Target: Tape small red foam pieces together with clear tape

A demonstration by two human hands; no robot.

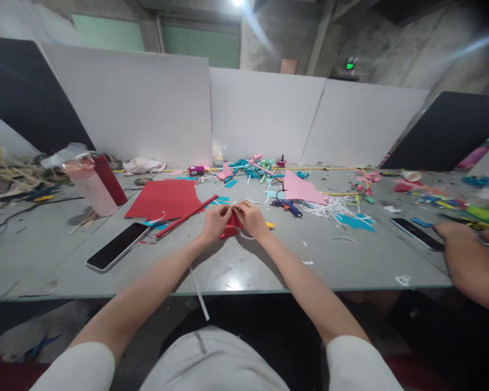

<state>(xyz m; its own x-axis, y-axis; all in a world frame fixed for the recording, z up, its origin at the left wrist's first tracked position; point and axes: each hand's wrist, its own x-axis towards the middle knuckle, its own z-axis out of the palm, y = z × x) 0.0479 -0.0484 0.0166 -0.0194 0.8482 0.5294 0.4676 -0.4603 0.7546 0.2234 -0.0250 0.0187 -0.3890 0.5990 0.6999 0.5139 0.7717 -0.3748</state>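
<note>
Both hands meet over the middle of the grey table, pinching a small folded red piece (229, 230) between them. My left hand (217, 221) is closed on its left side, my right hand (250, 218) on its upper right. The fingertips nearly touch and partly hide the piece. A thin white strip curves out beneath my right hand, near something yellow (270, 225). To the left lie a long red stick (187, 216) and a large red sheet (163, 199). A blue glue gun (287, 207) rests to the right of my hands.
A phone (118, 246) and two bottles (92, 187) stand or lie at left. Pink sheet (303, 188), white paper shreds (334, 208) and blue scraps (356, 221) lie at right. Another person's arm (470, 260) and a second phone (418, 233) are far right. White panels (264, 114) rise behind.
</note>
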